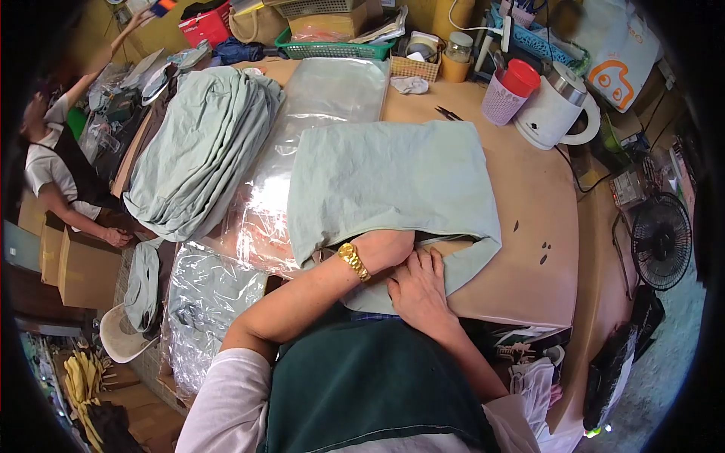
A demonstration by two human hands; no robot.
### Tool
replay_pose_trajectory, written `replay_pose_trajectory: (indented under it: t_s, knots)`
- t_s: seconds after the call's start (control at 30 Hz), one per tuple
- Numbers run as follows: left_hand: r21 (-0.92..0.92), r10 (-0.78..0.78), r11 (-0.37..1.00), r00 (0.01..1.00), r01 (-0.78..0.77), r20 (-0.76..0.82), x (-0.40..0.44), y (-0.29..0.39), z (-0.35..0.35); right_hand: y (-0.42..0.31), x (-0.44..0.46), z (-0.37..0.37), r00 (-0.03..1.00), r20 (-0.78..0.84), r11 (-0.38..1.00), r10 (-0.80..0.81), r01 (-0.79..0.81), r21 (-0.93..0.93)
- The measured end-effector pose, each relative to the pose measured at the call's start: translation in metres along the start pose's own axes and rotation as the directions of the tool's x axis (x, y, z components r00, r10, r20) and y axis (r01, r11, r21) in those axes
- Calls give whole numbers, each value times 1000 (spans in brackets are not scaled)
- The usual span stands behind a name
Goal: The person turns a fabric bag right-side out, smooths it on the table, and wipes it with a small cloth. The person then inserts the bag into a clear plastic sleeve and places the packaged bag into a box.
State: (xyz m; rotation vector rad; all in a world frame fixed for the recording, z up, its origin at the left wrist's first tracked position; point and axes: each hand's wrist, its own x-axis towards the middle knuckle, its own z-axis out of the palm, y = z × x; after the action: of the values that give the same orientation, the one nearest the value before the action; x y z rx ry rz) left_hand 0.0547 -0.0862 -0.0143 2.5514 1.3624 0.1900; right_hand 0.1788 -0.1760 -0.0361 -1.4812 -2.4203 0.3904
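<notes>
A pale grey-green folded cloth piece (389,177), perhaps a bag or garment, lies on the tan table in front of me. Its near edge gapes in a slit. My left hand (387,249), with a gold watch (353,262) on the wrist, reaches into that slit, and its fingers are hidden by the cloth. Just beside it, my right hand (421,291) rests with fingers stretched out on the cloth's near flap, close to the table's front edge.
A stack of similar cloth (204,147) lies to the left, by clear plastic sheets (332,90). Small scissors or snips (448,113), a purple cup (504,98) and a white kettle (551,109) stand at the back right. A fan (661,241) is at right. Another person (72,166) works at left.
</notes>
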Motion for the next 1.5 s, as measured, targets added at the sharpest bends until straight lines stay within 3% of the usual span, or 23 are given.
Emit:
replay_pose_trajectory:
  t_s: [0.1,0.13,0.2,0.23,0.33,0.4,0.47,0.53,0.73,0.8,0.83,0.9,1.0,1.03,1.07,1.1,1.13,1.17,1.2,1.27,1.4,1.47,1.5]
  knots:
    - [71,123,991,985,-115,-118,-11,0,1,0,0,4,994,-105,999,-8,11,32]
    - [78,111,992,985,-101,-129,-14,1,1,-1,0,2,994,-107,999,-26,30,29]
    - [-86,-4,996,994,-5,-111,-19,7,1,-5,-2,0,987,-159,992,-22,3,-124]
    - [-79,17,997,997,-24,-80,-21,6,5,-4,-2,3,991,-137,990,-6,-13,-141]
    - [-192,-97,979,981,64,-169,-31,11,18,-9,2,-6,994,-95,999,49,-50,-14]
    - [-167,-110,983,967,72,-230,-30,3,14,-8,-1,-7,992,-126,996,-19,8,-88]
    - [-23,-27,999,1000,27,4,-25,-7,2,-9,-3,-12,998,-56,999,-15,12,-48]
    - [-26,-33,999,994,36,104,-14,-10,-5,-15,-1,-14,1000,-11,998,-28,27,-49]
    - [-128,-159,978,985,166,69,36,-16,0,-20,7,-26,999,31,994,-9,12,-105]
    - [-154,-172,971,982,183,82,40,-18,1,-14,8,-26,996,88,996,14,-7,-86]
    - [-166,-175,968,980,189,96,37,-15,-2,-4,7,-22,994,110,1000,11,-12,10]
    - [-188,-179,961,973,204,144,22,-7,-10,9,6,-26,980,190,990,60,-83,117]
    - [-255,-72,954,944,160,322,-43,27,-39,22,5,-29,936,302,978,182,-204,43]
    - [3,251,968,967,-251,-38,-69,34,-33,21,0,-27,982,153,991,110,-98,-87]
    - [-491,280,815,951,-307,-130,-89,35,-46,35,-5,-27,987,161,1000,20,-22,8]
    - [-410,111,902,990,-137,-87,-104,33,-54,31,-4,-38,974,215,998,67,-68,0]
    - [88,42,996,975,-23,-217,-98,20,-69,27,1,-49,957,269,994,110,-111,-10]
    - [101,-116,982,937,157,-331,-104,-3,-67,43,-3,-50,961,272,998,47,-58,34]
    - [74,-217,962,897,264,-385,-108,-34,-52,76,-9,-37,988,141,985,-69,45,168]
    - [-167,-298,951,919,261,-257,-122,-80,-38,112,-1,-50,995,20,987,94,-96,132]
    - [-366,-250,920,930,141,-268,-117,-48,-63,67,20,-89,947,-149,955,283,-265,130]
    - [-420,-234,901,938,111,-255,-113,-31,-69,39,23,-80,947,13,757,320,-264,597]
    - [-461,-216,884,944,80,-250,-112,-23,-69,24,21,-73,961,61,777,271,-256,575]
